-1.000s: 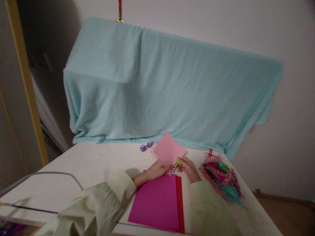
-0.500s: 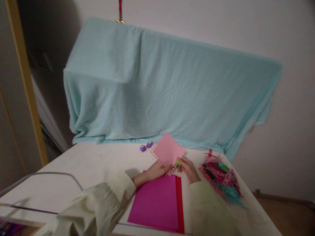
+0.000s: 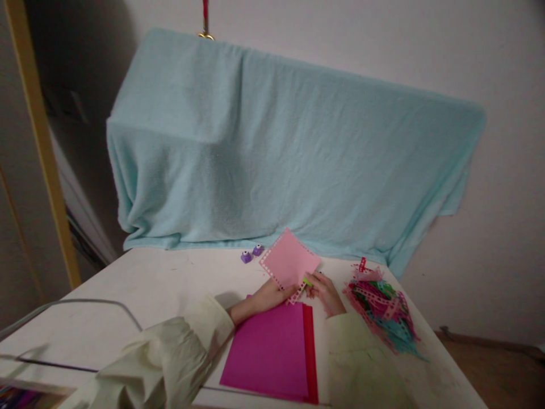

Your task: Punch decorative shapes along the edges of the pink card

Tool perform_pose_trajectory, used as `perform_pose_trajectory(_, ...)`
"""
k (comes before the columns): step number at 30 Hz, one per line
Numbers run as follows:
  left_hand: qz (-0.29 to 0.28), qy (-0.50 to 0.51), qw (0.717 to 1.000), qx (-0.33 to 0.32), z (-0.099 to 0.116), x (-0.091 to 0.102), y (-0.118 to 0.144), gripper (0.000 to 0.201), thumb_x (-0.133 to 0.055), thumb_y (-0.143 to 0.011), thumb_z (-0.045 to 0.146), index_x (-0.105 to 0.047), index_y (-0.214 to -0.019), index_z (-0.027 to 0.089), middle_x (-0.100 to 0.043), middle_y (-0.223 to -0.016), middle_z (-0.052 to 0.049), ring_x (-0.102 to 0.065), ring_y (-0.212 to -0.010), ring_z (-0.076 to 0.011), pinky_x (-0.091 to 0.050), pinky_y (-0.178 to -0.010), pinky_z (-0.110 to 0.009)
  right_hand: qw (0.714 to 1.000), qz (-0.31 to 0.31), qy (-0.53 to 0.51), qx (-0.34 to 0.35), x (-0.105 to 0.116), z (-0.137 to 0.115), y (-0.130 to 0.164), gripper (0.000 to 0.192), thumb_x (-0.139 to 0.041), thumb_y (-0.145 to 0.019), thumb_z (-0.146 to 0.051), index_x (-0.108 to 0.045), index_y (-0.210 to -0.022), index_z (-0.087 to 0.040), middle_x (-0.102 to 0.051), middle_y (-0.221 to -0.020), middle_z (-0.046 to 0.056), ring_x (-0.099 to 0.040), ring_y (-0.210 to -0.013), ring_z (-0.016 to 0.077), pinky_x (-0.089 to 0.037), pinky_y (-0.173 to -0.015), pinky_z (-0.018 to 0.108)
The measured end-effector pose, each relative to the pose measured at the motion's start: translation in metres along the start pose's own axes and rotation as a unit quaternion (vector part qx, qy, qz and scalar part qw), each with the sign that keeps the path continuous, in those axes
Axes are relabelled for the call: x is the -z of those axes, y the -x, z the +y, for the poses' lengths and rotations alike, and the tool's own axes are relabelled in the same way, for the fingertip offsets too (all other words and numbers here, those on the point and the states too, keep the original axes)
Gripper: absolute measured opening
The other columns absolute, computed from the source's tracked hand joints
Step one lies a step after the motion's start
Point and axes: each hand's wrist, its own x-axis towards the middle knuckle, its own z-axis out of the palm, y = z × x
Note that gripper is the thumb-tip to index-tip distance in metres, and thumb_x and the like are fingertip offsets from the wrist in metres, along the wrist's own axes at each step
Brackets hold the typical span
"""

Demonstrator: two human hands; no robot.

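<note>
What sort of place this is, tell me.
Likely a craft spot, perhaps at home: a pink sheet with holes along its edges, a pile of colourful perforated strips, and magenta paper lying on a white table.

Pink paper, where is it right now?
In the head view, the pink paper is in the left hand, right of two small purple gadgets and beyond the magenta sheet.

At the upper left edge of the pale blue cloth [image 3: 298,153] hung a red cord [image 3: 205,14] with gold-coloured rings [image 3: 206,36], while a yellow strip [image 3: 45,147] stood to the cloth's left and a grey cable [image 3: 91,300] curved nearer than its left end.
</note>
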Motion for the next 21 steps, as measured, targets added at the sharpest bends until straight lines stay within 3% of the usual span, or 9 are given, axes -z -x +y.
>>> perform_pose_trajectory(21,-0.001,-0.011,1.0,-0.006,0.0017,0.001,0.0006,0.044,-0.04,-0.094,0.045,-0.056,-0.124,0.016,-0.059,-0.126,-0.009,-0.056,-0.109,-0.0205,-0.038,-0.102,-0.032,1.0,0.003,0.023,-0.008,0.0006,0.0002,-0.0005,0.033,-0.062,-0.082,-0.049,-0.059,-0.079,-0.016,-0.054,-0.055,-0.002,-0.047,-0.047,0.0105,-0.034,-0.047,0.023)
